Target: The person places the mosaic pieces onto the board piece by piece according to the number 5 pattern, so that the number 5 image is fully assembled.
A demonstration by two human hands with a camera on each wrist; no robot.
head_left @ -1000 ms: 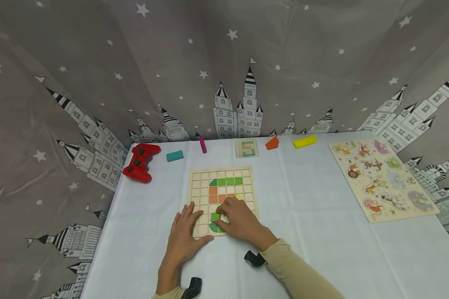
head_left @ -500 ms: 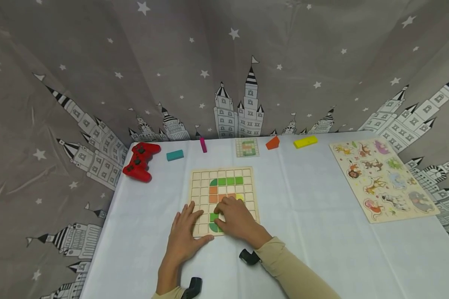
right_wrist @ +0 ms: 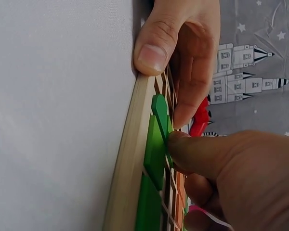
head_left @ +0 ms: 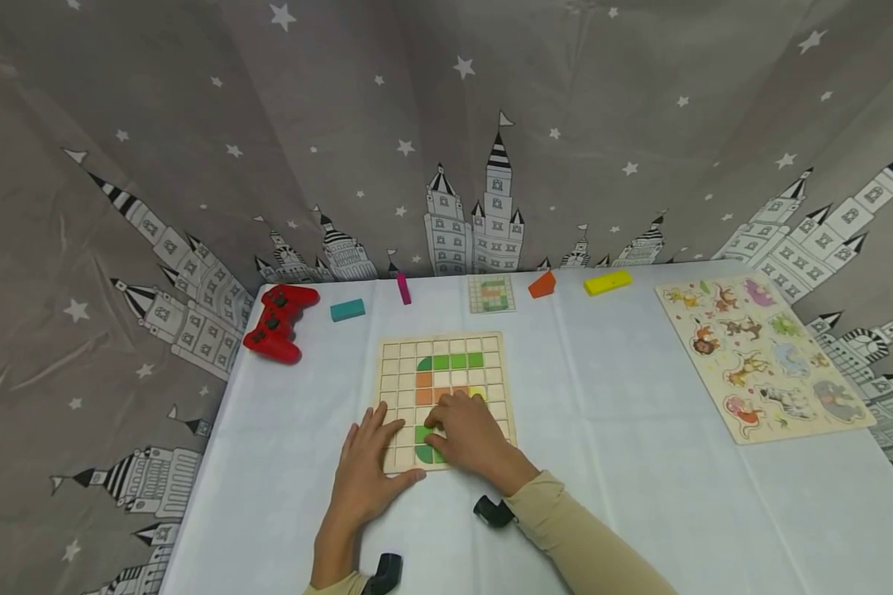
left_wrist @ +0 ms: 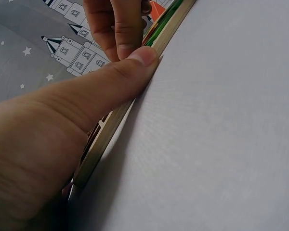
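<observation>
A wooden grid board [head_left: 397,365] lies in front of me, with several green, orange and yellow tiles set in its cells. My left hand [head_left: 370,467] rests on its near left corner, fingers spread, the thumb [left_wrist: 144,55] against the near edge. Over the lower middle of the board, my right hand [head_left: 470,434] has thumb and fingers bent at a green square tile [head_left: 421,434], which looks flat in its cell. Just below it sits a dark green rounded tile [head_left: 423,454]. From the right wrist, the thumb [right_wrist: 180,144] touches the tile; the fingertips are partly hidden.
Behind the board lie a small pattern card [head_left: 492,294], an orange block [head_left: 542,285], a yellow block [head_left: 607,283], a magenta block [head_left: 403,289] and a teal block [head_left: 347,310]. A red game controller [head_left: 279,324] is at left, an animal puzzle board [head_left: 762,359] at right.
The green square tile has moved slightly left and down into the cell above the rounded tile. My right hand shifted a little left with it; my left hand has stayed put.
</observation>
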